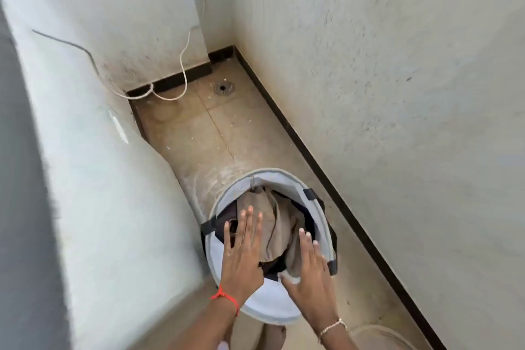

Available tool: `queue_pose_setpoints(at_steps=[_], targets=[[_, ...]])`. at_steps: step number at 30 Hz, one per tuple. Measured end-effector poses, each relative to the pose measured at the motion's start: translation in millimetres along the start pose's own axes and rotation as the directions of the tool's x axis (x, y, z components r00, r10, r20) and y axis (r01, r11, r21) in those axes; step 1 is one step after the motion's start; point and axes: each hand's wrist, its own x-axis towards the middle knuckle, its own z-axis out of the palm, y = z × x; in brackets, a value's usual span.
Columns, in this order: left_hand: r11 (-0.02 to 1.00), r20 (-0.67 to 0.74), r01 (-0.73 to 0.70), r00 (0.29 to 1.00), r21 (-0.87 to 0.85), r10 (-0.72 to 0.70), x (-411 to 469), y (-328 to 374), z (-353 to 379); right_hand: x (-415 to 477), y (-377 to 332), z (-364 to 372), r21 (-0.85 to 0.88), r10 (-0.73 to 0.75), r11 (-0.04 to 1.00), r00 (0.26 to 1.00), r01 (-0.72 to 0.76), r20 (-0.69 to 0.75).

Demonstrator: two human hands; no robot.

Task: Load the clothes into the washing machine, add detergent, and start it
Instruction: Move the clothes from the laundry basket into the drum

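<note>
A round grey laundry basket with black handles stands on the floor in a narrow passage. Inside it lie clothes: a beige garment on top of darker ones. My left hand, with a red thread on the wrist, hovers flat over the basket's left side, fingers spread, holding nothing. My right hand, with a thin bracelet, is over the basket's right side, fingers extended, empty. No washing machine or detergent can be made out clearly.
A white blurred surface fills the left. A rough white wall runs along the right with a dark skirting. A white cable hangs down to the tiled floor near a floor drain.
</note>
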Motion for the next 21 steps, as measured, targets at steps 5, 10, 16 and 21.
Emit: queue_pose_setpoints(at_steps=[5,10,16,21], targets=[[0.987,0.063,-0.056,0.997,0.148,0.047,96.0,-29.8,125.2,84.0,72.9,102.3,-0.227,0.066,0.972,0.998,-0.062,0.011],[0.957,0.163,-0.137,0.982,0.256,0.097,157.1,-58.5,196.8,147.4,115.4,165.7,-0.307,0.116,0.950,0.981,-0.064,0.154],[0.945,0.161,-0.189,0.976,0.266,0.150,191.4,-69.8,226.4,188.4,132.4,205.0,-0.232,0.173,0.964,0.970,-0.130,0.172],[0.966,0.217,-0.209,0.961,0.154,0.173,200.0,-67.8,248.9,197.7,139.8,234.0,-0.124,0.096,0.990,0.953,-0.062,0.287]])
